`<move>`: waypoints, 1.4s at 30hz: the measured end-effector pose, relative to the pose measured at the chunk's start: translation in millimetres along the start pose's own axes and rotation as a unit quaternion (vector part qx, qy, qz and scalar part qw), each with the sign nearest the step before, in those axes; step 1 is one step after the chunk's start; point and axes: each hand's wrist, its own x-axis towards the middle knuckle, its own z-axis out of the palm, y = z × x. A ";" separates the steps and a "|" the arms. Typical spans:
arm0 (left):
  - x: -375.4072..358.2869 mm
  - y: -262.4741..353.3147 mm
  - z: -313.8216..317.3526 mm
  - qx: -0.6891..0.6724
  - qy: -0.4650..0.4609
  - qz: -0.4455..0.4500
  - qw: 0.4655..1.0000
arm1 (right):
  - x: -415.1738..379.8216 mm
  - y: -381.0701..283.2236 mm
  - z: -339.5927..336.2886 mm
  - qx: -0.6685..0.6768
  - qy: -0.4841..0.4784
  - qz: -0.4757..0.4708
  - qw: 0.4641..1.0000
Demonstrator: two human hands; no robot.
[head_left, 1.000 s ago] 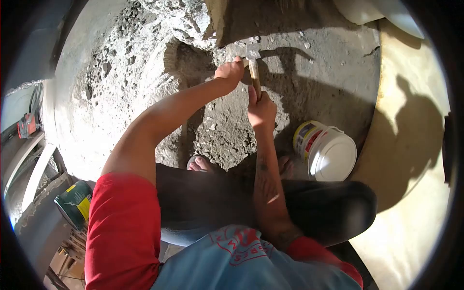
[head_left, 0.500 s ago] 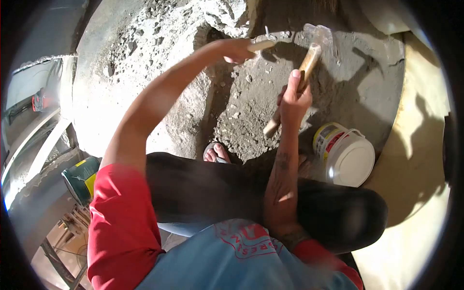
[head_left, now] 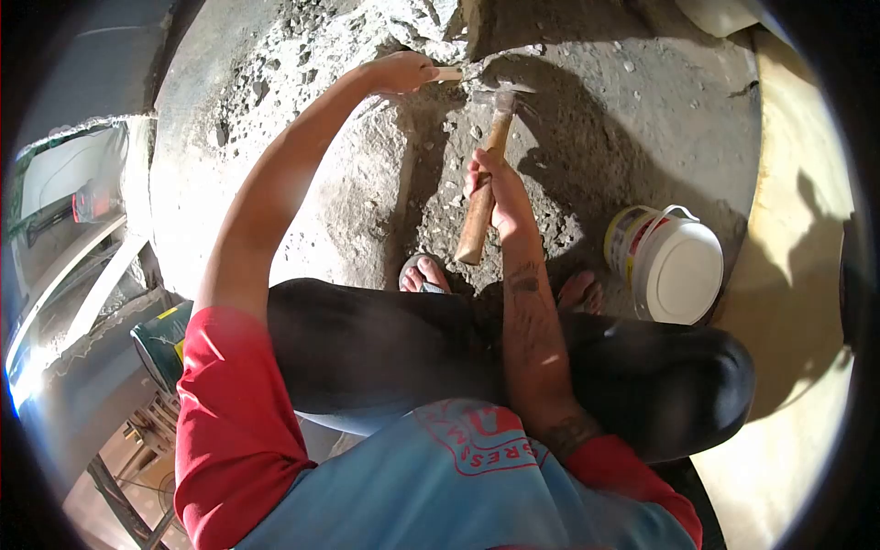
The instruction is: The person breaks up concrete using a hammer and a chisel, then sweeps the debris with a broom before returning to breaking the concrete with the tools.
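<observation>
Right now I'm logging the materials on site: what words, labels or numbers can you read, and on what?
"RES": part of a red print on the blue shirt; the rest is cut off.
White bucket: coloured label, too blurred to read.
Green can: yellow label, unreadable.

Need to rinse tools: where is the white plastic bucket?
In the head view, the white plastic bucket lies tipped on the concrete floor, right of the right hand and wooden-handled hammer.

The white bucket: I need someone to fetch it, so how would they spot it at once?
Start at the broken concrete floor in front of the crouching person. Right of the right hand gripping the hammer sits the white bucket, the only clean, round, lidded thing among grey rubble, with a colourful label.
</observation>
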 end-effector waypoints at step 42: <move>44.7 2.9 28.0 0.321 0.031 0.131 0.937 | -4.7 -40.1 41.6 -0.081 0.194 -0.266 0.941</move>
